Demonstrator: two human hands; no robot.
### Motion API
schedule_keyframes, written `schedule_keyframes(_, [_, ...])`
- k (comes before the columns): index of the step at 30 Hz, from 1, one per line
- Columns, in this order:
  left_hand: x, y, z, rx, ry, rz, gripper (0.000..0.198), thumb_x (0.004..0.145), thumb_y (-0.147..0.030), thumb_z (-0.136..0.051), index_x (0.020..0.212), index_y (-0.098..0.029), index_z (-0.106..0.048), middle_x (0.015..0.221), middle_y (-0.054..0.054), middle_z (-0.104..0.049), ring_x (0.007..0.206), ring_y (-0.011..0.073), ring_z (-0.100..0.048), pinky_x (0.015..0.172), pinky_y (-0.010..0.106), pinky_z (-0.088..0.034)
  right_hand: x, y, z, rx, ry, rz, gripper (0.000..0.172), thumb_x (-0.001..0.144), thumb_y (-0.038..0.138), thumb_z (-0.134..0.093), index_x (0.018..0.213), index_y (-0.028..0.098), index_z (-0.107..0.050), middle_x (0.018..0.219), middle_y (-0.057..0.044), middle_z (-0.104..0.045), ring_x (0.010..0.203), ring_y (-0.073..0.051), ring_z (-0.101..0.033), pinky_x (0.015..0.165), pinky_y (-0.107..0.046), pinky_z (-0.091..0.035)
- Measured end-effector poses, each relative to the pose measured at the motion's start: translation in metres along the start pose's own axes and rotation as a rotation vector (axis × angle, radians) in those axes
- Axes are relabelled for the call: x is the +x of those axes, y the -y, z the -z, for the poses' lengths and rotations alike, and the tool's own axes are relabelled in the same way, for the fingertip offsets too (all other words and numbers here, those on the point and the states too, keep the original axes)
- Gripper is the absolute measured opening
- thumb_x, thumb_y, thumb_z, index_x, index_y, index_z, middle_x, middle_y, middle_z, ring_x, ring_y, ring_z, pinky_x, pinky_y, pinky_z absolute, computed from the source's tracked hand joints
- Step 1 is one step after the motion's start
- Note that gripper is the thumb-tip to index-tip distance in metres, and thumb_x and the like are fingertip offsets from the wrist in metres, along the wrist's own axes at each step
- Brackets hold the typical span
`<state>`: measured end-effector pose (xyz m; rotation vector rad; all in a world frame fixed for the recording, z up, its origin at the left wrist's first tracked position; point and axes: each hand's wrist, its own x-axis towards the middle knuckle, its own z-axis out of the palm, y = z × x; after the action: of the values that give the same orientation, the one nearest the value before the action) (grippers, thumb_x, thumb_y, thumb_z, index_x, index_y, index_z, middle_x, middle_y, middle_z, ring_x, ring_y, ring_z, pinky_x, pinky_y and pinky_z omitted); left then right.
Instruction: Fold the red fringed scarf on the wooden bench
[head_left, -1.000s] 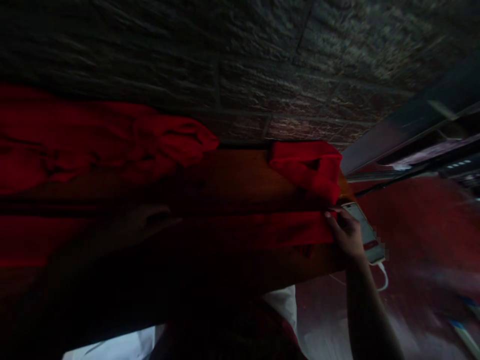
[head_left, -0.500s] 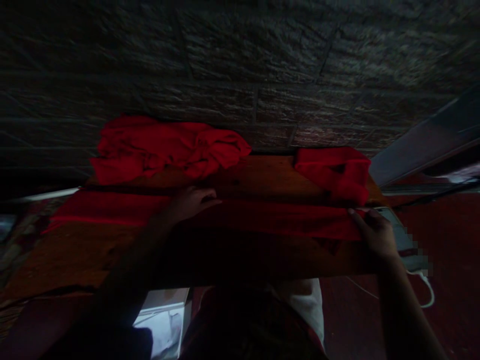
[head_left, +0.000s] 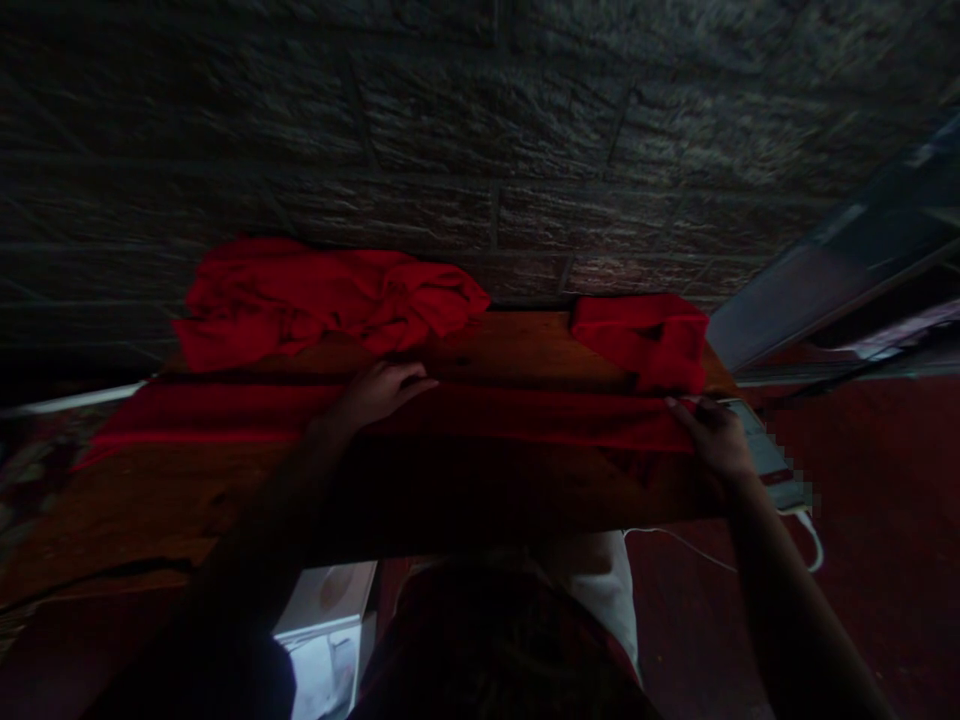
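A long, narrow strip of red cloth (head_left: 510, 413) lies flat across the wooden table from left to right. My left hand (head_left: 379, 392) rests on the strip left of its middle, thumb and fingers apart. At the strip's right end, my right hand (head_left: 720, 440) pinches the cloth's edge between thumb and fingers. Behind my left hand is a crumpled heap of red cloth (head_left: 300, 295). A smaller folded red piece (head_left: 649, 335) sits at the back right, just beyond my right hand. Dim light hides fine detail.
The wooden table (head_left: 150, 500) stands against a rough block wall (head_left: 420, 130). Near its right edge lies a flat pale device (head_left: 769, 455) with a white cable (head_left: 817, 550) hanging off. A white box (head_left: 330, 620) is below the front edge.
The view has shifted slightly, so things on the right sit further left in the picture. Both hands keep about the same places on the cloth strip.
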<state>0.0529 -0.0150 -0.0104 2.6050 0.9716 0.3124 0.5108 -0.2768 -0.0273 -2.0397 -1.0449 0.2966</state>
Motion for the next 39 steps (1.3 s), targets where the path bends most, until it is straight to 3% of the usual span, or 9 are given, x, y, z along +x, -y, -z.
schedule_keyframes(7, [-0.005,0.000,0.009,-0.019,-0.117,-0.008,0.048,0.096,-0.060,-0.038,0.086,-0.020,-0.063,0.083,0.002,-0.069,0.079,0.0177,-0.063,0.075,0.026,-0.043,0.003,0.000,-0.002,0.041,0.000,0.018,0.058,0.071,0.071,-0.066,0.084,0.014,-0.070,0.082,-0.009,-0.070,0.076,-0.022,-0.063,0.071,-0.033,-0.050])
schedule_keyframes(13, [-0.001,-0.003,0.001,0.114,-0.073,0.062,0.047,0.096,-0.059,-0.039,0.086,-0.021,-0.065,0.084,0.004,-0.070,0.081,0.0200,-0.064,0.071,0.027,-0.043,0.010,0.001,-0.003,-0.004,-0.005,0.043,0.058,0.071,0.072,-0.065,0.086,0.016,-0.069,0.082,-0.007,-0.069,0.080,-0.021,-0.061,0.077,-0.034,-0.048])
schedule_keyframes(18, [-0.005,-0.015,-0.004,0.071,-0.168,-0.054,0.044,0.098,-0.053,-0.041,0.108,-0.020,-0.066,0.106,0.008,-0.072,0.098,0.0231,-0.066,0.089,0.033,-0.047,0.011,0.008,-0.001,-0.030,-0.012,0.035,0.061,0.071,0.075,-0.063,0.086,0.016,-0.067,0.082,-0.009,-0.069,0.076,-0.021,-0.063,0.071,-0.033,-0.050])
schedule_keyframes(23, [-0.014,-0.048,-0.014,0.040,-0.134,-0.314,0.054,0.093,-0.057,-0.051,0.134,-0.022,-0.058,0.137,0.009,-0.060,0.125,0.0264,-0.055,0.110,0.042,-0.038,-0.022,0.031,0.013,-0.243,-0.052,0.294,0.053,0.085,0.058,-0.061,0.119,0.017,-0.060,0.106,-0.014,-0.068,0.095,-0.027,-0.065,0.084,-0.040,-0.053])
schedule_keyframes(25, [-0.015,-0.057,-0.020,0.049,-0.102,-0.402,0.059,0.089,-0.059,-0.057,0.137,-0.025,-0.057,0.142,0.007,-0.057,0.129,0.0274,-0.052,0.113,0.044,-0.037,-0.040,0.044,0.016,-0.327,0.013,0.475,0.052,0.088,0.047,-0.062,0.131,0.018,-0.054,0.125,-0.016,-0.061,0.115,-0.029,-0.059,0.098,-0.045,-0.049])
schedule_keyframes(28, [-0.015,-0.061,-0.026,0.048,-0.054,-0.465,0.053,0.090,-0.051,-0.060,0.138,-0.027,-0.057,0.142,0.006,-0.057,0.128,0.0264,-0.054,0.112,0.043,-0.040,-0.055,0.056,0.015,-0.437,0.196,0.677,0.056,0.089,0.030,-0.062,0.142,0.022,-0.046,0.148,-0.014,-0.044,0.139,-0.031,-0.040,0.113,-0.050,-0.039])
schedule_keyframes(32, [-0.015,-0.060,-0.025,0.046,-0.042,-0.474,0.042,0.094,-0.028,-0.051,0.135,-0.029,-0.060,0.138,0.004,-0.061,0.123,0.0226,-0.059,0.110,0.041,-0.043,-0.046,0.050,0.015,-0.542,0.335,0.734,0.067,0.088,0.018,-0.059,0.151,0.025,-0.037,0.153,-0.011,-0.039,0.141,-0.030,-0.037,0.114,-0.052,-0.038])
schedule_keyframes(39, [-0.022,-0.069,-0.012,0.080,-0.127,-0.320,0.047,0.094,-0.022,-0.044,0.139,-0.028,-0.058,0.126,0.007,-0.069,0.116,0.0246,-0.065,0.106,0.042,-0.048,-0.027,0.032,0.028,-0.541,0.308,0.680,0.062,0.087,0.012,-0.051,0.147,0.025,-0.044,0.146,-0.011,-0.049,0.132,-0.028,-0.049,0.108,-0.049,-0.045])
